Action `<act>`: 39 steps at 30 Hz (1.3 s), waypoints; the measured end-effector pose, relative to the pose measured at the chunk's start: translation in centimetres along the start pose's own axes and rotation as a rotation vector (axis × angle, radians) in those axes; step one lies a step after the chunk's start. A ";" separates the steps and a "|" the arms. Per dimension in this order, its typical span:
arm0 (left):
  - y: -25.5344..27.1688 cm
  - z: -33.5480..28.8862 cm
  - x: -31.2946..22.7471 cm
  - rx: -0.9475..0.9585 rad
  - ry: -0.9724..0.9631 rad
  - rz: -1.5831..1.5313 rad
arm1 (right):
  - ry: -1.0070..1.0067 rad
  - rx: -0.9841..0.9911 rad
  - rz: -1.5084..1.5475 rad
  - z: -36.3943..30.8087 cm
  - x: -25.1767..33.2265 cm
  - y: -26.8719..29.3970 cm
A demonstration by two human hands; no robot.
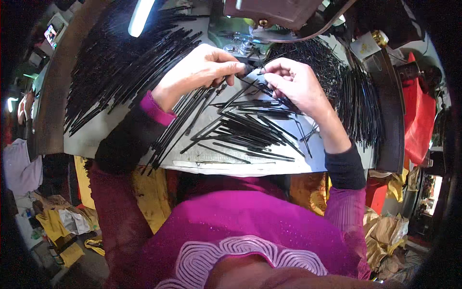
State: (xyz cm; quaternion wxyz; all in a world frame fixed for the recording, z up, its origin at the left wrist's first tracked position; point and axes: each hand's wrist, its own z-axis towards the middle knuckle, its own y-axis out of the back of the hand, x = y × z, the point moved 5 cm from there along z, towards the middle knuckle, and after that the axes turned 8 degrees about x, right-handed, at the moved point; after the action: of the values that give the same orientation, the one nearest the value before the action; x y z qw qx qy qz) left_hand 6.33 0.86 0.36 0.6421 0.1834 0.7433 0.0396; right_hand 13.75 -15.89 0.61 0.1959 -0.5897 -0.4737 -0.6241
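Note:
Just in front of the machine's metal fixture (246, 47), my two hands come close together. My left hand (204, 72) is closed, thumb and forefinger pinching the dark end of a thin black strip. My right hand (301, 86) is closed too, its fingertips pinched on a thin black strip near the same spot; the exact grip is partly hidden. Beneath them, a loose pile of thin black strips (245, 130) lies crisscrossed on the white tabletop (192, 166). Some strips have a small bent or looped end.
A large heap of black strips (120, 62) covers the table's left side, with another bundle (358, 103) on the right. The machine head (274, 14) overhangs the far middle beside a bright lamp (141, 19). Raised brown edges (48, 91) flank the table. Red cloth (417, 115) hangs at right.

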 end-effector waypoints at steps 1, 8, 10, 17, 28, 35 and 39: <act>0.1 -0.1 0.0 -0.003 0.029 -0.025 | 0.008 0.003 0.035 0.2 -0.1 -0.1; 0.6 0.2 0.7 -0.003 0.011 -0.105 | -0.016 0.026 0.061 0.7 0.2 -0.4; 0.5 0.3 0.8 0.016 -0.007 -0.133 | -0.022 0.037 0.113 0.9 0.2 -0.5; 0.6 0.3 1.1 0.057 -0.005 -0.177 | -0.011 0.039 0.098 0.9 0.2 -0.4; 1.9 0.6 1.2 0.033 -0.060 -0.188 | -0.006 0.029 0.100 1.6 1.2 -0.1; 2.1 0.9 1.4 0.043 -0.070 -0.158 | 0.037 0.046 0.102 2.6 0.7 0.1; 2.3 0.7 1.1 0.004 -0.042 -0.152 | 0.035 0.038 0.139 2.7 0.9 0.1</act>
State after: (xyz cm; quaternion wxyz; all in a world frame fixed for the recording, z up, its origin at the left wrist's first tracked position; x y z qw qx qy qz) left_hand 7.38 3.23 -0.16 0.6584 0.1287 0.7414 -0.0145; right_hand 15.06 -13.46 1.06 0.2582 -0.6063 -0.4396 -0.6103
